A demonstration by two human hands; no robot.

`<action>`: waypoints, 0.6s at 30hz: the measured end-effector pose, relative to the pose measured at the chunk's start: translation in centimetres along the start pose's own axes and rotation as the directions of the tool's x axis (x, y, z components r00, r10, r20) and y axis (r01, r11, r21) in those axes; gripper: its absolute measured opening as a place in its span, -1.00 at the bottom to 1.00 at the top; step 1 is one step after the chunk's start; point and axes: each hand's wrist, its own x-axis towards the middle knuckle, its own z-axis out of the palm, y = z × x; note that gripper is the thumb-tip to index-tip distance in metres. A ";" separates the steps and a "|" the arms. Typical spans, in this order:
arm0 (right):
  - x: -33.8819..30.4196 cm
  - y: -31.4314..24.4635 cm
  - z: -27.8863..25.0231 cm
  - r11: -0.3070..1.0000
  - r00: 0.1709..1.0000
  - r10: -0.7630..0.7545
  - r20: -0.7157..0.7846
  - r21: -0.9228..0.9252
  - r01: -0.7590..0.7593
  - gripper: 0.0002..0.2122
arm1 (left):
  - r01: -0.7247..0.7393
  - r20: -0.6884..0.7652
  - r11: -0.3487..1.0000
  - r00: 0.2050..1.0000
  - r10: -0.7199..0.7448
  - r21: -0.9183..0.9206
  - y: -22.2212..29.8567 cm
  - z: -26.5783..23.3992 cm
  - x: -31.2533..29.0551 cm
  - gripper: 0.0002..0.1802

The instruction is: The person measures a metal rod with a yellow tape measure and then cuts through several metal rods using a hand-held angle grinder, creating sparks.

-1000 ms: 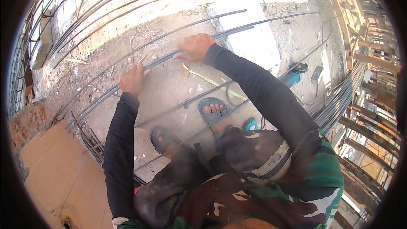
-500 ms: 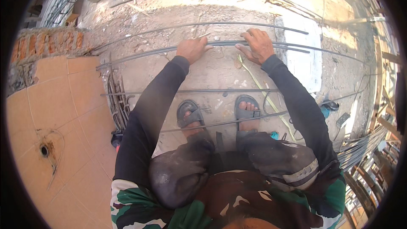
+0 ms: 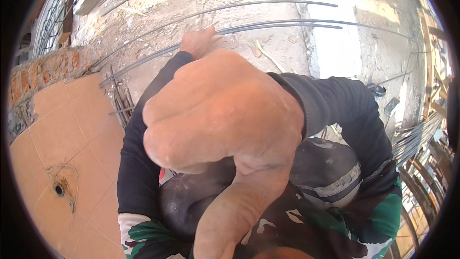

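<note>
Dusty, gritty concrete floor (image 3: 268,7), rough brick wall (image 3: 38,74) beside it. Long ribbed steel bars (image 3: 278,24) lie across the floor. Left hand (image 3: 199,43) grasps one bar; right hand (image 3: 218,115) hangs clenched, close to the camera.

The right hand (image 3: 220,115) is raised close, seemingly curled into a fist; the left hand (image 3: 197,42) reaches forward, palm down.

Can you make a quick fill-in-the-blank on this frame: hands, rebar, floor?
1. The left hand rests on a long steel ____ lying across the concrete floor.
2. The right hand, raised close to the camera, is closed into a ____.
3. At the left, beside the tan tiles, stands a low wall of red ____.

Missing words: bar; fist; bricks
</note>
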 end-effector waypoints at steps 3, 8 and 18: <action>-0.5 -1.4 -1.1 0.991 0.991 -0.126 -0.045 -0.052 0.123 -0.32 | -0.060 0.000 0.995 0.998 0.060 0.076 -2.2 -0.4 -1.5 -0.63; -1.5 -1.1 -0.6 0.872 0.808 -0.423 -0.410 -0.427 0.240 -0.27 | -0.026 0.100 0.998 0.994 0.031 -0.051 -1.3 0.5 1.0 -0.63; -2.7 -2.2 -2.3 0.685 0.767 -0.589 -0.254 -0.660 0.307 -0.42 | 0.025 -0.006 0.998 1.000 -0.025 0.053 0.8 0.2 0.6 -0.62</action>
